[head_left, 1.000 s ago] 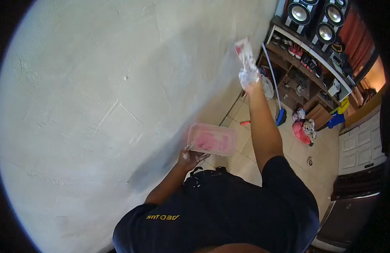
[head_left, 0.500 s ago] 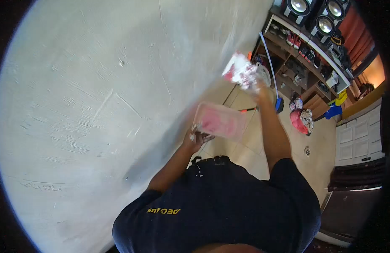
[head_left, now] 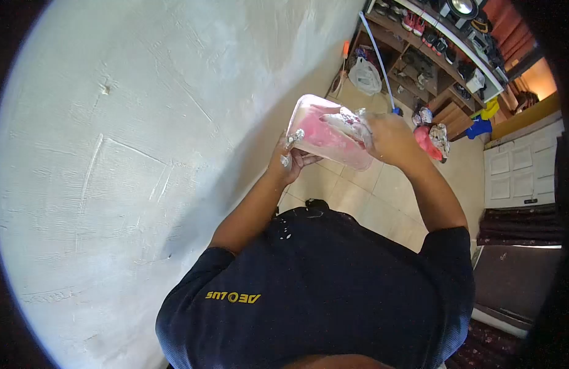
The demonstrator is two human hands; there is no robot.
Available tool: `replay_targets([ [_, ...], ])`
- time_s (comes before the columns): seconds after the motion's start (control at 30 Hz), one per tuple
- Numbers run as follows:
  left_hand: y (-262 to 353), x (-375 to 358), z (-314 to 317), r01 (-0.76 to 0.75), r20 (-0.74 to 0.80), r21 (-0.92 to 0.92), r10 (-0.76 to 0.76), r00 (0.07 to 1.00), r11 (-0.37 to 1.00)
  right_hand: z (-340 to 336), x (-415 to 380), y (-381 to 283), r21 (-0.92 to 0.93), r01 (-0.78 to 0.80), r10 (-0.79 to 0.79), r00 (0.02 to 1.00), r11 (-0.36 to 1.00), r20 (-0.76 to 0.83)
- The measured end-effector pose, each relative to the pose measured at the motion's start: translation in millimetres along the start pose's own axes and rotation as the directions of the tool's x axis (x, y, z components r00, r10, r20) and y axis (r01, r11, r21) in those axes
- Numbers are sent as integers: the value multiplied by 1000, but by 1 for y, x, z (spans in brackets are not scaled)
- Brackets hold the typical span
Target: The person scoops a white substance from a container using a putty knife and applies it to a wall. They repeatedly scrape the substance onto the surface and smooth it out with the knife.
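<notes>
My left hand (head_left: 286, 162), spotted with white paste, supports a translucent plastic tub (head_left: 328, 151) by its left end, fingers curled underneath. Pinkish residue coats the inside of the tub. My right hand (head_left: 389, 138) is closed on a flat spreader (head_left: 351, 125) smeared with white paste, pink patches showing through; the grip hides part of it. The spreader lies over the tub's opening, at its right side. To the left rises a grey-white wall (head_left: 112, 203) with ridges and streaks in its coating.
An open shoe shelf (head_left: 413, 46) stands at the far right, a blue-handled broom (head_left: 378, 52) leaning before it. A white plastic bag (head_left: 365, 76) and bundled cloths (head_left: 432, 140) lie on the tiled floor (head_left: 383, 203). A white panelled door (head_left: 521, 169) is at the right.
My right hand has come down from beside the wall, bringing the spreader to the tub. The tub has risen slightly in view, and the camera view has shifted.
</notes>
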State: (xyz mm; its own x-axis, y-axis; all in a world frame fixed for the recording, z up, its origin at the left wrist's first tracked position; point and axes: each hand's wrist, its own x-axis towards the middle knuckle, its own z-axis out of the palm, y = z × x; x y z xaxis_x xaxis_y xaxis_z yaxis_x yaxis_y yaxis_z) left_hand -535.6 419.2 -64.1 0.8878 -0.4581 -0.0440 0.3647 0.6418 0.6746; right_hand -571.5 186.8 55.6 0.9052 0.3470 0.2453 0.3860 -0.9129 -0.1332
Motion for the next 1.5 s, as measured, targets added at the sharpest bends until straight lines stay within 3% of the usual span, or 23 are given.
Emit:
replay_targets([
  [0.1,-2,3,-2,15,28,1,-15,999,1000,11,0,4,-15,41,-41,999,999,14],
  [0.17,-2,6,-5,23,59,21,-25,998,1000,18,1,1,-6,-11,11,995,1000,102],
  [0.23,-3,8,-3,83,-31,-9,-83,996,997,28,-1,0,9,-7,6,994,1000,108],
  [0.37,-2,5,0,71,-48,82,-67,997,994,63,-6,7,20,50,-52,989,999,140],
  [0.43,-8,10,-8,91,-163,69,-79,984,993,72,-6,8,97,63,-69,996,993,61],
  [0.7,-22,15,-28,88,-192,82,-71,979,993,84,4,1,157,-89,73,992,984,108],
  [0.83,-25,15,-22,53,-186,128,-29,982,990,85,8,7,224,-74,53,994,972,97],
  [0.97,-40,23,-54,47,-198,74,-31,980,996,104,8,11,202,-26,10,997,979,80],
  [1.1,-54,29,-77,-6,-150,-9,5,989,1000,142,7,28,102,-40,38,999,994,17],
  [1.17,-56,33,-81,22,-168,74,-9,986,997,146,6,27,120,-8,8,1000,993,3],
  [1.23,-63,40,-91,11,-159,28,-7,987,1000,156,12,22,130,26,-24,1000,991,-18],
  [1.33,-75,48,-112,-35,-79,-38,32,996,999,176,14,15,125,62,-73,994,990,84],
  [1.43,-74,45,-110,-14,-128,-28,10,992,1000,172,20,11,196,-6,-24,988,981,150],
  [1.47,-72,43,-112,0,-28,-142,-4,1000,990,173,20,12,194,-4,-24,990,981,142],
  [1.5,-70,42,-111,-2,-23,-135,-1,1000,991,178,20,12,204,-41,13,991,978,135],
])
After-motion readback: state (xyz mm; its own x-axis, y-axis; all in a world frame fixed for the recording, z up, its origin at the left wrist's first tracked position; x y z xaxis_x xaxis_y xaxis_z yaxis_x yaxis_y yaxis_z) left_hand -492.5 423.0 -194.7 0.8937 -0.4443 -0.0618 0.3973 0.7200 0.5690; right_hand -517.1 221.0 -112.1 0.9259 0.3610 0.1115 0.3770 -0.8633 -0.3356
